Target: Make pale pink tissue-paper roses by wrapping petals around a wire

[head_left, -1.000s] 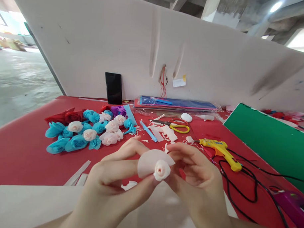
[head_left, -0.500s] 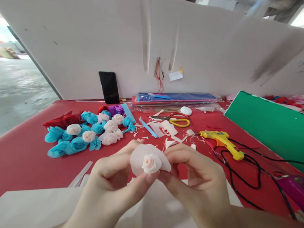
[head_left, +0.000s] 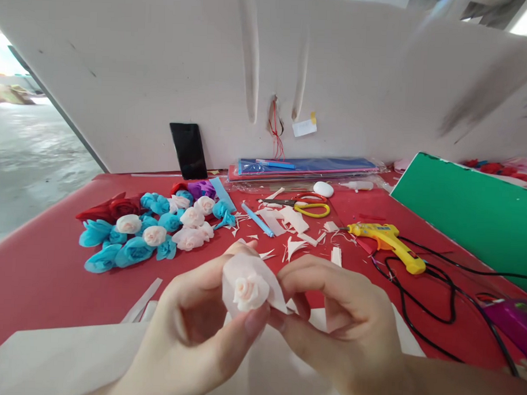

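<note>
Left hand (head_left: 199, 319) and right hand (head_left: 343, 321) both pinch 1 pink paper rose (head_left: 248, 289) at near edge of desk (head_left: 49, 270): bud rolled, outer petal partly wrapped; finished flowers (head_left: 154, 228) heaped toward left edge.

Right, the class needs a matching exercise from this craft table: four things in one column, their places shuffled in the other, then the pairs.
1 paper rose
2 phone
3 glue gun
4 scissors

A leaning on the wall
B on the red table, right of the scissors
C held between left hand and right hand
D just in front of the flat paper packs

Pairs: 1-C, 2-A, 3-B, 4-D
</note>
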Available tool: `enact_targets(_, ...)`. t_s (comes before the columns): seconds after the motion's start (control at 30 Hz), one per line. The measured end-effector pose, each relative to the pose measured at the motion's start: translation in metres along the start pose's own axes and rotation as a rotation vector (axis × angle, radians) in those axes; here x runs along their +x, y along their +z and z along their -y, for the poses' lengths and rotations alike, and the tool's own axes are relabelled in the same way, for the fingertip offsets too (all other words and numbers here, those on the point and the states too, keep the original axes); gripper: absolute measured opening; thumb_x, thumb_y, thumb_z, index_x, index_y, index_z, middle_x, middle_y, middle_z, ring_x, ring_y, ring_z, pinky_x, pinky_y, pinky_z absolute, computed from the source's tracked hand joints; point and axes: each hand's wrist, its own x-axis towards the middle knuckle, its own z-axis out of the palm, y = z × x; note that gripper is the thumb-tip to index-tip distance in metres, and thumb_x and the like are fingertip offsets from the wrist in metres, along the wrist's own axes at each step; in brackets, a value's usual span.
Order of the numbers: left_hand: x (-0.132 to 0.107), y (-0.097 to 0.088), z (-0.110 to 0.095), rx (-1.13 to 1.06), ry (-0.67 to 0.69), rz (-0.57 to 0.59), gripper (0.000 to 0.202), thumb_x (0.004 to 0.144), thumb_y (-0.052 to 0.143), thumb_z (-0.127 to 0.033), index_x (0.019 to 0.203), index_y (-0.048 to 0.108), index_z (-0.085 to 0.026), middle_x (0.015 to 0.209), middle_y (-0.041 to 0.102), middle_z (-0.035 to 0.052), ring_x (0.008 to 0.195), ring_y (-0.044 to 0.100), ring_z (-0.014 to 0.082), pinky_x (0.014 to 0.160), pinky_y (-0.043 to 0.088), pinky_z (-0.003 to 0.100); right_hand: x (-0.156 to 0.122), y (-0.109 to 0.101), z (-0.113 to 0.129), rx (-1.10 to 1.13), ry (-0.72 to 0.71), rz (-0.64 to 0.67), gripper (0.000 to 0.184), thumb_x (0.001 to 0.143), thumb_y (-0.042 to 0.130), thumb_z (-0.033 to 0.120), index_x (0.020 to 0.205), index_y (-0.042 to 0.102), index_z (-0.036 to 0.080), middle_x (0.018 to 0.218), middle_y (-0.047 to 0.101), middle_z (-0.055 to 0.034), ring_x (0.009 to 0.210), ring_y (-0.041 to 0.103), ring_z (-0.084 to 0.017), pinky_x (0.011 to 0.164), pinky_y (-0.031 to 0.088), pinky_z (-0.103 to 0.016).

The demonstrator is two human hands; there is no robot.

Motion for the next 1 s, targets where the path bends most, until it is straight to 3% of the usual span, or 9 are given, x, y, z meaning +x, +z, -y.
enact_targets(0.17,-0.0030,-0.0034,0.0022,-0.066,-0.027,0.013,0.004,0.080,0.074,-0.036,0.077,0.074,-0.033,0.072,0.064,-0.0055,0.068,0.055,0.0105,0.061,0.049,0.012,-0.0013,0.0004,0.0021,-0.011,0.044,-0.004,0.023,0.066,0.069,-0.001,0.071,0.070,0.022,0.065,0.065,0.0037,0.056,0.049,-0.009,0.053,0.044,-0.020)
enact_targets(0.33,-0.0042,-0.0024,0.0035,-0.067,-0.058,-0.016,0.006,0.077,0.075,-0.037,0.075,0.073,-0.032,0.070,0.061,-0.0039,0.066,0.054,0.0137,0.060,0.050,0.019,-0.0008,0.0008,0.0042,-0.022,0.029,0.000,0.022,0.067,0.071,-0.002,0.070,0.070,0.020,0.061,0.065,0.0041,0.054,0.049,-0.009,0.051,0.042,-0.020)
enact_targets(0.47,-0.0049,0.0000,0.0028,-0.091,-0.091,-0.063,0.006,0.077,0.076,-0.034,0.073,0.073,-0.032,0.068,0.061,-0.0047,0.064,0.054,0.0120,0.060,0.050,0.016,0.0006,0.0004,0.0037,0.005,-0.007,0.002,0.020,0.070,0.073,0.001,0.068,0.069,0.021,0.064,0.066,0.0025,0.057,0.056,-0.010,0.051,0.044,-0.021)
enact_targets(0.73,-0.0020,-0.0019,0.0016,-0.142,-0.154,-0.024,0.004,0.077,0.077,-0.034,0.075,0.075,-0.031,0.070,0.068,-0.0054,0.066,0.060,0.0112,0.061,0.051,0.014,0.0008,-0.0003,0.0001,0.035,-0.028,0.021,0.021,0.070,0.073,0.000,0.070,0.069,0.021,0.066,0.067,0.0029,0.058,0.055,-0.009,0.051,0.045,-0.019)
enact_targets(1.0,0.0023,0.0025,-0.0034,-0.137,-0.121,-0.003,0.011,0.081,0.072,-0.028,0.071,0.074,-0.027,0.067,0.064,-0.0062,0.070,0.060,0.0098,0.063,0.049,0.010,0.0000,-0.0024,-0.0023,-0.072,-0.035,-0.004,0.022,0.071,0.067,-0.001,0.071,0.068,0.022,0.064,0.064,0.0036,0.058,0.055,-0.010,0.055,0.047,-0.021)
